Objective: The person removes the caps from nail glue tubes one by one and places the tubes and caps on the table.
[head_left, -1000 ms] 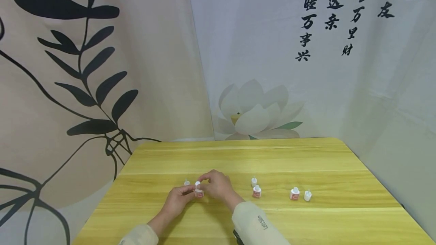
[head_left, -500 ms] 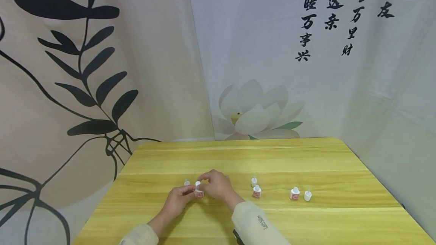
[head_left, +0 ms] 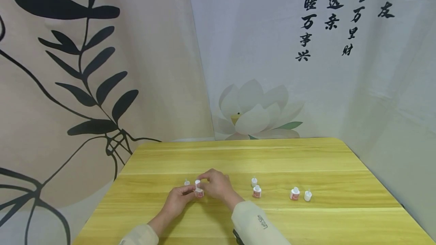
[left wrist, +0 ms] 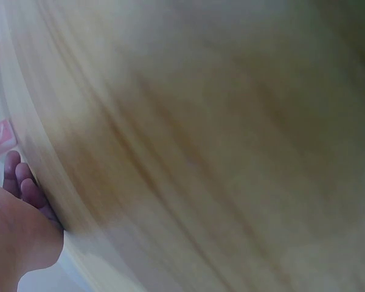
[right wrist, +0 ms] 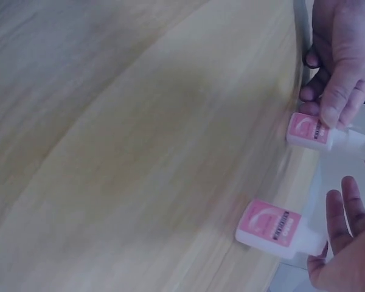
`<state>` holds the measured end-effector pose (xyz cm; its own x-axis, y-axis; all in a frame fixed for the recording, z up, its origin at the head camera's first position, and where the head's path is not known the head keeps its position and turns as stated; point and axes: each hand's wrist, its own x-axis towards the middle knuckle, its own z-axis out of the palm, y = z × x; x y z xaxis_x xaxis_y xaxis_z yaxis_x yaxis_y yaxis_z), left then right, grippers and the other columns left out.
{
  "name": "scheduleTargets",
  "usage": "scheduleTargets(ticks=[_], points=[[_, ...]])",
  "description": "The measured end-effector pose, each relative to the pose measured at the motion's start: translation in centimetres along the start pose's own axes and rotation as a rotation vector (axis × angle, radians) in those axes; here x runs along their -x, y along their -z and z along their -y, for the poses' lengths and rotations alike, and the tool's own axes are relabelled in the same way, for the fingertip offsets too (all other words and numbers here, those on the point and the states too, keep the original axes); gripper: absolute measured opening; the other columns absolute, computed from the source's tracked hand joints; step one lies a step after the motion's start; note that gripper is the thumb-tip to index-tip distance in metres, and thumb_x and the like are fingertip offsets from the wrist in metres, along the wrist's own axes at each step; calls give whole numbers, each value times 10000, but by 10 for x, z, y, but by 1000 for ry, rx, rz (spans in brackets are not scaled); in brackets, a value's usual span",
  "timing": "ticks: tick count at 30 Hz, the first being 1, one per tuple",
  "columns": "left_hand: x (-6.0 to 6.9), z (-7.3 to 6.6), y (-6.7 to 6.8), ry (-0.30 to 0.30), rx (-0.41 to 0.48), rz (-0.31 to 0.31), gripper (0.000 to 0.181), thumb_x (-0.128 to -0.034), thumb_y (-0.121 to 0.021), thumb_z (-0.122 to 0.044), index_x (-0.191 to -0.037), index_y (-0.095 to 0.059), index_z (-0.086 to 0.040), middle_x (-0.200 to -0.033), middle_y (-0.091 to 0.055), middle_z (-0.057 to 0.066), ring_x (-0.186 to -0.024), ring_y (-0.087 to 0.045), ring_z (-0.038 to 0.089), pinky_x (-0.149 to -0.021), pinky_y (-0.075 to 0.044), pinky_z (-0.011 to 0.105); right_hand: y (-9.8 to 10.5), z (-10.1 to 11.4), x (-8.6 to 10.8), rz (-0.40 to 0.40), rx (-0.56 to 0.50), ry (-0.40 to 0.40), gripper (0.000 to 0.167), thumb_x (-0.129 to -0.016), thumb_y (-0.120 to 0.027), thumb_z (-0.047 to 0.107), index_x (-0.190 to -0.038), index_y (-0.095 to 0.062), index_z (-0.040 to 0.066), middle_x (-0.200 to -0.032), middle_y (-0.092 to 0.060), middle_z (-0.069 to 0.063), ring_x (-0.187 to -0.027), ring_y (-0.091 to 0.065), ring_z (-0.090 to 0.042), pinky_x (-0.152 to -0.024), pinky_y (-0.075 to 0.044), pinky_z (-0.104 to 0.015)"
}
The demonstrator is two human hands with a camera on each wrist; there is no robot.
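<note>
Toward the left of the table, my left hand [head_left: 176,200] grips a small white bottle [head_left: 199,193] with a pink-red label, fingertips at its side. My right hand [head_left: 218,185] pinches the white top part [head_left: 197,182] above that bottle. From the right wrist view, the gripped bottle [right wrist: 308,131] has its label toward the camera, with a fingertip of my right hand [right wrist: 350,261] at its white top. Whether the top is loose or attached cannot be told. Behind my left fingers stands a white cap [head_left: 186,183] with a thin tip.
Right of my hands stand a labelled bottle [head_left: 257,191] and a white cap [head_left: 254,182] behind it. Farther right are another bottle [head_left: 294,193] and a cap [head_left: 308,195] beside it. Printed cloth [head_left: 163,67] hangs behind the wooden table [head_left: 238,158].
Both hands stay almost in place. The right hand and the white top in its fingers have risen very slightly. The other bottles and caps have not moved.
</note>
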<state>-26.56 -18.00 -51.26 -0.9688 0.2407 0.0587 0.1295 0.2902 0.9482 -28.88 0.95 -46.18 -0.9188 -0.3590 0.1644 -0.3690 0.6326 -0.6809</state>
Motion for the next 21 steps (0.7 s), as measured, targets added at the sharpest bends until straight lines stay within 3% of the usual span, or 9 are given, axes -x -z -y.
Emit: scheduleTargets(ticks=[14,21], points=[[-2,0,-2,21,0,-47,236,-946,-673,-166,-1124,-714,-17,-1073,-730,116,-1050,-669,269,-918,-530,371,5,5,1,-13,-69,-55,165,-915,-717,318,-1043,-771,229,-1082,-691,54,-981,-607,-206,-938,-355,-546],[-2,1,0,24,7,-5,231,-964,-651,-194,-1124,-716,-40,-1064,-736,89,-1051,-673,250,-945,-518,395,5,5,-1,-29,-116,-58,139,-938,-693,314,-1022,-759,226,-1019,-712,98,-994,-624,-187,-976,-346,-549]])
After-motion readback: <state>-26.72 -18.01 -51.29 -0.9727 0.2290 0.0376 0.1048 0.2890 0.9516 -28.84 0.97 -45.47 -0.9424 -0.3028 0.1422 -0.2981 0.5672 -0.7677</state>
